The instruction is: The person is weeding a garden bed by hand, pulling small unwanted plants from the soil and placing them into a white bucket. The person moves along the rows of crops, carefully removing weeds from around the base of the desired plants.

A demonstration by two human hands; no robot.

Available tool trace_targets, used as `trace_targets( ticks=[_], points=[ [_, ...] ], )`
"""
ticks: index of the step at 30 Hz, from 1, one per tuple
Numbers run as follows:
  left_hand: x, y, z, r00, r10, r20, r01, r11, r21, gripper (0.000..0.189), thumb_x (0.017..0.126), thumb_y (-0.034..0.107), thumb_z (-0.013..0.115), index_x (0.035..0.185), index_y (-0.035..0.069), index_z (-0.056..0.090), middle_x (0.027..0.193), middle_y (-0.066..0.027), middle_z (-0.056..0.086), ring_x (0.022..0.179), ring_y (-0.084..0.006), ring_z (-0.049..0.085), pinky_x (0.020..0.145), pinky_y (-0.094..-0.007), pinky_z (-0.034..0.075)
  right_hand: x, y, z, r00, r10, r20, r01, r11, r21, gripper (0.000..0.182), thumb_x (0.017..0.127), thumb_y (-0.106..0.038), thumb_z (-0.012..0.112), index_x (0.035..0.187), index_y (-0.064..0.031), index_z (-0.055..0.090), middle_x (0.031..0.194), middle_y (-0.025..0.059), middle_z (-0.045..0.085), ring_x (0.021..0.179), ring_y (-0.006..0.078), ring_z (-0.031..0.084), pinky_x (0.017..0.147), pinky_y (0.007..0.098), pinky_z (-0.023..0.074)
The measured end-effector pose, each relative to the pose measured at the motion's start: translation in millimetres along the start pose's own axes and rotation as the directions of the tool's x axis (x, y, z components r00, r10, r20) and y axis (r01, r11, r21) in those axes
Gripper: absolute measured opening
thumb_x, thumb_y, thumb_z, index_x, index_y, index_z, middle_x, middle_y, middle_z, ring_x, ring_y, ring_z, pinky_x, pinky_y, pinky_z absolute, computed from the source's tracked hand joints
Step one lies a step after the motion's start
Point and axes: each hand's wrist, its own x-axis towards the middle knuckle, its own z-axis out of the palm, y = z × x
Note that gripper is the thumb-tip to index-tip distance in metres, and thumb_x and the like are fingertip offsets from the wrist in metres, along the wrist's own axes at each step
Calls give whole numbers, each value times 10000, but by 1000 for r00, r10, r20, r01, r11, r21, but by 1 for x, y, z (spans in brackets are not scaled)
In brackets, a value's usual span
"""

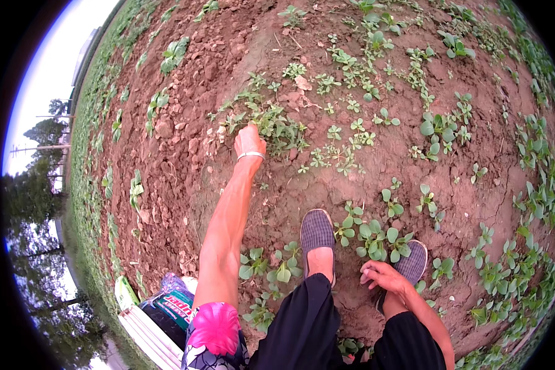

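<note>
My left hand (249,141), with a pale bangle at the wrist, reaches far forward. Its fingers are closed at the near left edge of a sprawling leafy weed (282,127) on the reddish soil, apparently gripping its stems; the fingertips are partly hidden. My right hand (381,276) hangs between my lower legs beside my right shoe, its fingers loosely curled with nothing seen in them. Broad-leaved seedlings (373,240) grow just ahead of it, between my two checked cloth shoes (317,229).
Small low weeds (335,157) and more seedlings (437,127) dot the soil ahead and to the right. Clods and a row of wilted-looking plants (157,108) lie at left. A white crate-like object (150,340) and a printed plastic package (173,305) stand at lower left.
</note>
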Motion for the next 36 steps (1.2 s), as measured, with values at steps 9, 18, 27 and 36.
trace_targets(
  ticks=[9, 18, 27, 36],
  points=[
    [15, -2, 2, 994, -80, 70, 86, 993, -85, 202, 683, 86, 587, 847, -10, 657, 860, -262, 640, 853, -415, 626, 762, -466, 501, -3, -2, -2, 1000, -5, -21, 5, 1000, 4, 240, 952, -224, 472, 1065, -23, 539, 912, 82, 624, 877, 168, 617, 701, 291, 516],
    [23, -39, 4, 994, -54, 98, 99, 825, -556, 204, 702, 76, 597, 870, -13, 673, 833, -259, 644, 826, -399, 630, 760, -420, 485, 1, 2, -1, 1000, -6, 7, 6, 1000, -22, 245, 969, -205, 450, 1105, -13, 517, 940, 103, 623, 885, 190, 622, 713, 299, 524],
    [18, 7, -10, 808, 580, 102, -584, 765, 273, 205, 775, 47, 557, 977, 79, 555, 1007, -93, 548, 863, -290, 631, 631, -404, 534, 1, 3, -2, 1000, -21, -4, 21, 1000, 13, 250, 951, -225, 470, 1079, -20, 534, 919, 85, 627, 882, 168, 619, 700, 292, 521],
    [34, 19, 10, 889, 379, 256, -454, 663, 596, 148, 866, 150, 513, 908, 87, 640, 839, -61, 660, 683, -214, 674, 551, -339, 525, 0, 3, -3, 1000, -27, 0, 27, 999, 27, 246, 954, -229, 466, 1067, -22, 537, 915, 84, 628, 879, 170, 623, 697, 292, 521]
  ],
)
